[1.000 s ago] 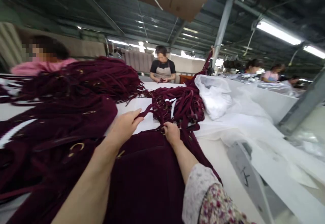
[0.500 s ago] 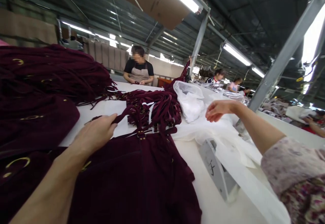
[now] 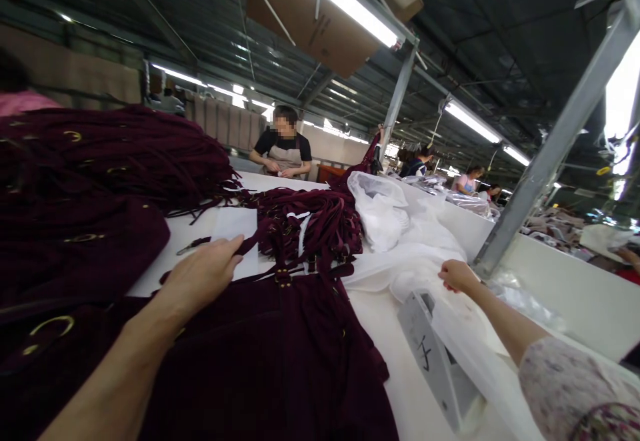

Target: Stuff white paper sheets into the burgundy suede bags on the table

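My left hand is closed around a burgundy strap; a small metal clasp shows beyond the wrist. Under that arm lies a burgundy bag with a buckled tab at its top edge. Straps of the same colour form a heap behind it, with a white band around part of them. To the right, my right hand has its fingers pinched at a thin white sheet, their tips partly hidden. The sheet drapes over a grey-white box with a black mark.
A tall pile of burgundy bags fills the left side. White paper lies on the table beside my left hand. A clear plastic bag stands behind the sheets. A metal post rises at the right. A co-worker stands across the table.
My right hand has come down and to the right, from above the white sheets onto them, and its fingers have closed. My left hand keeps the strap. The view has shifted slightly.
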`<state>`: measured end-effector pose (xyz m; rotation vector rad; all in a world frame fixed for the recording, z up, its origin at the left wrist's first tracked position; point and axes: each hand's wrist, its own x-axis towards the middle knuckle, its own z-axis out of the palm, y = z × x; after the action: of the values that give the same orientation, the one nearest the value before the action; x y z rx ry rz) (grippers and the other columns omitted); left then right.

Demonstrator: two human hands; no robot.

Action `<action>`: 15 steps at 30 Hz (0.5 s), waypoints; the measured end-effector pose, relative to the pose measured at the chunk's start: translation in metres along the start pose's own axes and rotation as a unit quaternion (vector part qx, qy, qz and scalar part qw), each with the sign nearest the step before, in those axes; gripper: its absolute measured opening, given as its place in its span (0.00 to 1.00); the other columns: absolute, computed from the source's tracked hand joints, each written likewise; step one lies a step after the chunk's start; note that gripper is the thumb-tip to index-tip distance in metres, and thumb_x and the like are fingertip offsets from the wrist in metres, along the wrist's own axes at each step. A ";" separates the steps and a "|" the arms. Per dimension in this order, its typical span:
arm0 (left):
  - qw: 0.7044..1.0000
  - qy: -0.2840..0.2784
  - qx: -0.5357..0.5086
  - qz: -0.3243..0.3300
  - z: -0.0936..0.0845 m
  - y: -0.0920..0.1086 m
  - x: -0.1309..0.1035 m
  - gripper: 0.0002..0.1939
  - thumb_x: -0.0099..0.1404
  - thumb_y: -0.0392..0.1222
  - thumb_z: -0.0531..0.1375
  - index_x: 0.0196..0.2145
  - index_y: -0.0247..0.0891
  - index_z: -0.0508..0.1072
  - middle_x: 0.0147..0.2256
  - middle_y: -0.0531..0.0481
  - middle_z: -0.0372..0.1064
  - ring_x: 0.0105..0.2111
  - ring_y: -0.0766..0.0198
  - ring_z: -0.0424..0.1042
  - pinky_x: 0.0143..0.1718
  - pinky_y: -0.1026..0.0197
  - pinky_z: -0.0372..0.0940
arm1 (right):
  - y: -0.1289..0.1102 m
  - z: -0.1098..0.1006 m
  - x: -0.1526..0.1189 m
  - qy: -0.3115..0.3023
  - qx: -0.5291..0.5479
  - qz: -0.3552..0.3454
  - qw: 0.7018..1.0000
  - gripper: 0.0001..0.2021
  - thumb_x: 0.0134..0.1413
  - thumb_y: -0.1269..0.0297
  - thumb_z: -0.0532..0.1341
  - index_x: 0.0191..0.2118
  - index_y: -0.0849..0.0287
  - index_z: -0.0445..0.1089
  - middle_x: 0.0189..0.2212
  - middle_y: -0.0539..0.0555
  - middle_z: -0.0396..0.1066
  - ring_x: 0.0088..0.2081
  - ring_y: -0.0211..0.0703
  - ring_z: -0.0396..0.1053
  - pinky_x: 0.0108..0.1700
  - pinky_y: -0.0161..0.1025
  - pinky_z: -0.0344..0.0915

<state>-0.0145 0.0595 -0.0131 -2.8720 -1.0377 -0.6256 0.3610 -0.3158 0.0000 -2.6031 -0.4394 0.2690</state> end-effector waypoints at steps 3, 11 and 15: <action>1.000 0.013 -0.006 0.002 0.002 0.000 0.000 0.20 0.69 0.39 0.49 0.57 0.34 0.62 0.47 0.41 0.68 0.46 0.53 0.68 0.47 0.57 0.60 | -0.009 -0.033 -0.007 0.031 0.102 -0.054 0.993 0.08 0.61 0.67 0.58 0.30 0.63 0.65 0.27 0.52 0.73 0.22 0.32 0.68 0.22 0.28 0.64; 0.988 0.071 -0.138 -0.026 0.000 0.007 -0.020 0.22 0.67 0.35 0.51 0.58 0.34 0.63 0.51 0.38 0.67 0.53 0.52 0.65 0.54 0.54 0.57 | -0.087 -0.012 -0.088 -0.075 0.423 -0.176 0.886 0.11 0.49 0.68 0.67 0.31 0.58 0.62 0.35 0.54 0.75 0.39 0.42 0.76 0.33 0.29 0.74; 0.982 0.095 -0.156 -0.056 -0.003 0.004 -0.029 0.23 0.66 0.36 0.52 0.58 0.35 0.63 0.52 0.40 0.67 0.53 0.52 0.65 0.56 0.53 0.56 | -0.148 0.074 -0.143 -0.207 0.529 -0.153 0.808 0.16 0.39 0.70 0.72 0.29 0.58 0.63 0.31 0.53 0.74 0.42 0.50 0.75 0.32 0.32 0.76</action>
<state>-0.0338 0.0385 -0.0209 -2.9414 -1.1710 -1.1418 0.1700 -0.2116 0.0251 -1.3394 -0.6127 0.7287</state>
